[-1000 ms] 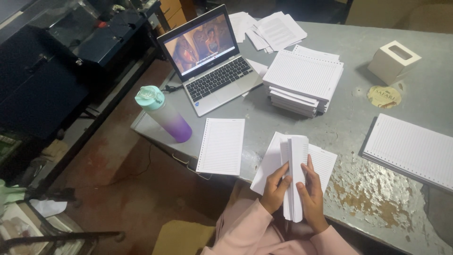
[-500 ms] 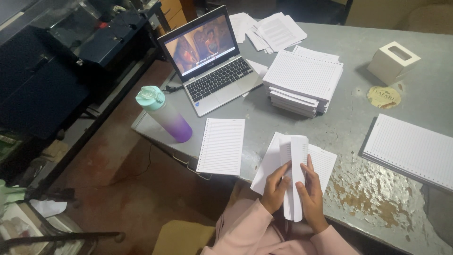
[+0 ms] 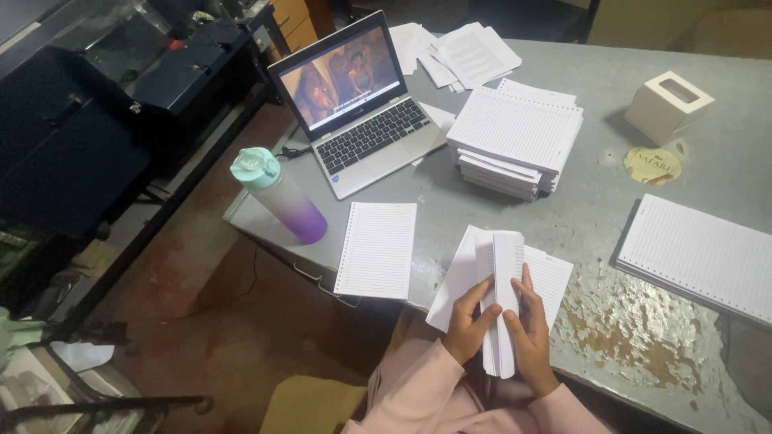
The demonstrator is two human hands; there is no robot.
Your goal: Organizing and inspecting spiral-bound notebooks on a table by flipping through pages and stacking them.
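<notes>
Head view: grey, flaking metal surface (image 3: 643,321).
Hands: left hand (image 3: 469,323) and right hand (image 3: 528,336) both closed around a folded bundle of lined paper sheets (image 3: 505,297), held upright.

Sheets (image 3: 504,305) hide part of the right hand (image 3: 527,336); the lined pad (image 3: 698,255) runs past the right edge; the laptop (image 3: 354,104) screen too small to read.

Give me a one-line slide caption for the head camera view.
Both hands, left hand and right hand, grip a sheaf of lined pages beside an open laptop.
</notes>
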